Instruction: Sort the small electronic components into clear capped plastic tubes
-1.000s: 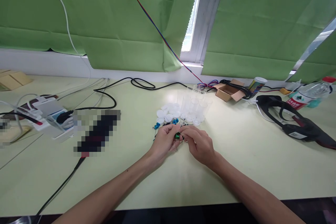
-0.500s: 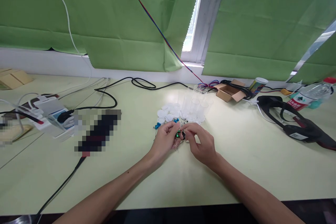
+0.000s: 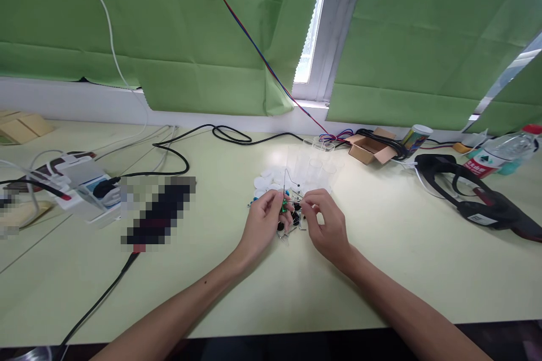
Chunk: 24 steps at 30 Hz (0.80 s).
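Observation:
My left hand is closed in a pinch around a small shiny green piece. A thin bent dark wire rises from beside its fingertips. My right hand pinches the end of a thin metal rod that reaches across to the green piece; its exact shape is too small to tell. Below the fingertips lie small black round parts and an L-shaped metal pin. Behind the hands are white discs, partly covered by my left hand, and clear tubes.
A small open cardboard box and a can stand at the back. To the right are a black headset-like device and a plastic bottle. A white power strip and black cable lie on the left.
The green piece has turned and shifted slightly left in my left fingers. The bent wire now stands up. A dark round part no longer shows between my fingertips; the right hand moved slightly up.

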Each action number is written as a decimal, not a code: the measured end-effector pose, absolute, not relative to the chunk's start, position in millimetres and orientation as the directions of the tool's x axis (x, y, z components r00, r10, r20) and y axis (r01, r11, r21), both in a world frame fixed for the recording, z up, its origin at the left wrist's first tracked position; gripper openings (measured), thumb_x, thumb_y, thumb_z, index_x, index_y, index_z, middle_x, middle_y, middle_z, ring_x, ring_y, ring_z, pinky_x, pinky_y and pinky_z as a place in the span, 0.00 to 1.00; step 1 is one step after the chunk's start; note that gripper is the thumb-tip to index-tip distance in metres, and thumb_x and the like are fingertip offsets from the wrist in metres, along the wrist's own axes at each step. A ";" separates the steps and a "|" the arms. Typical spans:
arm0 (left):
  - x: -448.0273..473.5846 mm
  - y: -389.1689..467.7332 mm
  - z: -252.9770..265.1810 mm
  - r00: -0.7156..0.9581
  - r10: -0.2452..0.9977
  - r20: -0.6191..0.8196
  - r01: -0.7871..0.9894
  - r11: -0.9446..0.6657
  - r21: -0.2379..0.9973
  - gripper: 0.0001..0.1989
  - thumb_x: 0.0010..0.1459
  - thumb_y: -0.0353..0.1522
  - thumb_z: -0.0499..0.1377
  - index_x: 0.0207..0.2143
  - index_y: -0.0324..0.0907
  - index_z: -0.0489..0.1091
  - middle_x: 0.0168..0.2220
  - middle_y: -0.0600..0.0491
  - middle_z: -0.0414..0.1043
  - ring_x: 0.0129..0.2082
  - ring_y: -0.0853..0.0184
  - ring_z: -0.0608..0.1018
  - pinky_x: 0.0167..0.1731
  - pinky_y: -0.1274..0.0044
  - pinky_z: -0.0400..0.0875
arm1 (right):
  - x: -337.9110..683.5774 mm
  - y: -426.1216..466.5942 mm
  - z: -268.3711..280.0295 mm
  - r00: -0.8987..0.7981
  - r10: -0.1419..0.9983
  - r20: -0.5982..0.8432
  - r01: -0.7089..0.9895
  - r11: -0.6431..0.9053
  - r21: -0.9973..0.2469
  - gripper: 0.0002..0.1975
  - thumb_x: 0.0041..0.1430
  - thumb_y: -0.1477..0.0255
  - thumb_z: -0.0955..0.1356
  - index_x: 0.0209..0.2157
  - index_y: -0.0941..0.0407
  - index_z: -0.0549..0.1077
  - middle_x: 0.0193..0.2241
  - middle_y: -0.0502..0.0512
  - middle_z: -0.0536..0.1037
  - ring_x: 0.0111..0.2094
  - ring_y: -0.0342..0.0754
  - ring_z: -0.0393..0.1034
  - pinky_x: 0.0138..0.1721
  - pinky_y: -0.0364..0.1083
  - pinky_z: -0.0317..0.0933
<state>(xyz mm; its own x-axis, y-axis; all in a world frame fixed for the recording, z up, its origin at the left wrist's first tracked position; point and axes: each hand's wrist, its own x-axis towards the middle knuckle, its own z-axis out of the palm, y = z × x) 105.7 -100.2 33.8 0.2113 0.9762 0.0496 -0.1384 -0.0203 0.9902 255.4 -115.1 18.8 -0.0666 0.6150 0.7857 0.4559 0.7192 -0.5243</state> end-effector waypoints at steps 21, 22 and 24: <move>105.0 -102.0 35.9 0.181 0.975 0.133 -0.130 -0.111 0.985 0.14 0.55 0.40 0.64 0.40 0.41 0.72 0.38 0.49 0.77 0.32 0.64 0.80 0.34 0.73 0.76 | 258.3 -113.8 18.2 0.077 0.717 0.693 0.395 0.616 -0.681 0.07 0.67 0.74 0.61 0.33 0.55 0.66 0.26 0.49 0.68 0.26 0.43 0.65 0.27 0.44 0.65; 104.8 -102.3 36.5 0.182 0.974 0.135 -0.123 -0.114 0.986 0.14 0.55 0.39 0.64 0.40 0.41 0.72 0.36 0.50 0.77 0.30 0.65 0.79 0.32 0.74 0.75 | 258.2 -113.8 18.2 0.086 0.722 0.686 0.380 0.613 -0.693 0.07 0.67 0.74 0.62 0.33 0.55 0.67 0.26 0.49 0.68 0.26 0.43 0.65 0.27 0.44 0.65; 104.2 -102.5 37.4 0.191 0.972 0.139 -0.105 -0.121 0.987 0.13 0.55 0.38 0.63 0.40 0.41 0.72 0.30 0.52 0.76 0.25 0.68 0.77 0.29 0.76 0.73 | 257.9 -113.9 17.7 0.100 0.736 0.670 0.348 0.605 -0.716 0.07 0.67 0.74 0.62 0.33 0.54 0.67 0.26 0.49 0.68 0.26 0.43 0.65 0.27 0.43 0.65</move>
<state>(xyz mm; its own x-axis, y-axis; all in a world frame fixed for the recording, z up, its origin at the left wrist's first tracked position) 104.2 -102.5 37.4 0.1913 0.9716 0.1392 -0.1050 -0.1208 0.9871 257.9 -113.9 17.7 0.0995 0.7358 0.6699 0.3484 0.6048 -0.7161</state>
